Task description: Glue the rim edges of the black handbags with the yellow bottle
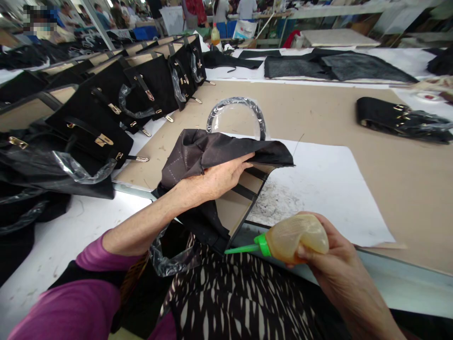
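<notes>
A black bag (193, 153) lies at the table's front edge, its dark lining turned out and its beige inner side showing. My left hand (226, 177) is closed on the bag, with the fingertips partly under the folded lining. My right hand (327, 250) squeezes a soft bottle (295, 236) of amber liquid. The bottle's green nozzle (244, 248) points left, its tip at the bag's lower corner. Above the bag stands a plastic-wrapped handle (237, 106); another wrapped handle (171, 259) hangs below, near the patterned apron.
Black bags (152, 85) with metal clasps stand in rows at the left. A white sheet (318, 184) lies on the beige tabletop (311, 113). A folded black bag (396, 118) is at the right, black fabric pieces (336, 66) at the back. People stand in the far background.
</notes>
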Motion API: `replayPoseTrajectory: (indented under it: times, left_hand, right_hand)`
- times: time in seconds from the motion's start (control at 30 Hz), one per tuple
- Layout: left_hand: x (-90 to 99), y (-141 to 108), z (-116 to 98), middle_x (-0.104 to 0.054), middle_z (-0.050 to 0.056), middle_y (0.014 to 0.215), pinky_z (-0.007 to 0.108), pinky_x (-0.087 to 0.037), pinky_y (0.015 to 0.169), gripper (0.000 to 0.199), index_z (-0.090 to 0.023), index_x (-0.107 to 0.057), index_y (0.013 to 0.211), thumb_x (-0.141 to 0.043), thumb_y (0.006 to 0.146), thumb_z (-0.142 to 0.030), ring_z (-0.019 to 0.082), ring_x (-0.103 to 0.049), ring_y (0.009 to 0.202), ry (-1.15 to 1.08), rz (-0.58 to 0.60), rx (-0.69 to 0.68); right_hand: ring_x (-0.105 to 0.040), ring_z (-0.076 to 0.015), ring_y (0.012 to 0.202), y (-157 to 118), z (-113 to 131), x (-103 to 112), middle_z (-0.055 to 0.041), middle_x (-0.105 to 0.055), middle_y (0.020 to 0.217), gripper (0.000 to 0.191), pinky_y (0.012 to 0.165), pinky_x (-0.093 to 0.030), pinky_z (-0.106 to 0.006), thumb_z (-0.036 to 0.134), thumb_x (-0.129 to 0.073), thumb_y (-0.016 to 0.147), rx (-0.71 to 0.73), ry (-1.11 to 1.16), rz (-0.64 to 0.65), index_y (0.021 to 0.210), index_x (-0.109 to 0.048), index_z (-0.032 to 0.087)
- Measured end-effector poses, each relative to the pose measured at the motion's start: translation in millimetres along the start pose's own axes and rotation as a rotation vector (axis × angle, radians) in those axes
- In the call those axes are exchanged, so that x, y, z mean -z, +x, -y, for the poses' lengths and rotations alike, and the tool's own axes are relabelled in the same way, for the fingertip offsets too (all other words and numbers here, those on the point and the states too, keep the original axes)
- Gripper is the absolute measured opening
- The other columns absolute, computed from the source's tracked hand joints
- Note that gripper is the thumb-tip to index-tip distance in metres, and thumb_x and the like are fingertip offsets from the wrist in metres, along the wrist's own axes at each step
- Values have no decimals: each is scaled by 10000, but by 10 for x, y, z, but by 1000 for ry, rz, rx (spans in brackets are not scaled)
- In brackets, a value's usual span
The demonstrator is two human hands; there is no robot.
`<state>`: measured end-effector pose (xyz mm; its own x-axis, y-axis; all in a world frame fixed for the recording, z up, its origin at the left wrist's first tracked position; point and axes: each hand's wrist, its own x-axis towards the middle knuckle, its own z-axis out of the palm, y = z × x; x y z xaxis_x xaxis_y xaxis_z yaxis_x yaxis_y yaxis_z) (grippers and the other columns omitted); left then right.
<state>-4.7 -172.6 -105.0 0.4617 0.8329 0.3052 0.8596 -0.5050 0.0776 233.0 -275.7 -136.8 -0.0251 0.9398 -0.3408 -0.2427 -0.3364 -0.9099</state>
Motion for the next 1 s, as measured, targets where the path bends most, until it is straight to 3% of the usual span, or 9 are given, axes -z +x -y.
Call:
replayPoseTrajectory:
  times: [0.1,0.23,0.57,0.8,1.0]
  left_hand:
    - [44,41,-32,-672,42,1171,371,-485,976,367,-221,-590,1284,-452,953,-301,218,-644,1055,-58,-7,90]
    - [99,94,-66,-671,59,1176,323,-440,1033,363,-198,-613,1254,-489,945,-342,196,-619,1094,-97,1,81]
    - [113,131,-87,-662,48,1199,307,-412,1061,343,-194,-613,1242,-466,957,-318,186,-585,1147,-148,-30,38]
    - [131,148,-112,-650,41,1223,350,-413,1061,337,-204,-627,1231,-479,949,-315,208,-601,1113,-142,-10,86]
    - [98,135,-102,-656,28,1212,365,-436,1039,346,-246,-622,1239,-456,954,-352,218,-608,1104,-138,-12,105]
  right_hand:
    - [-615,-192,580,-31,-29,35,-40,-656,758,437,415,-522,-242,297,-867,543,-11,30,-41,911,-642,228]
    - [-648,-228,701,-42,-115,100,-67,-663,884,444,447,-547,-248,326,-866,579,-26,84,-123,953,-653,221]
    - [-652,-230,716,-82,-196,87,-69,-665,913,472,430,-543,-234,351,-873,587,-58,148,-161,979,-651,210]
    - [-645,-235,679,-123,-182,67,-72,-670,862,517,437,-550,-272,339,-879,565,-70,121,-122,986,-617,192]
    - [-641,-203,684,-92,-125,74,-52,-657,876,491,440,-535,-226,326,-878,571,-20,110,-173,963,-620,182]
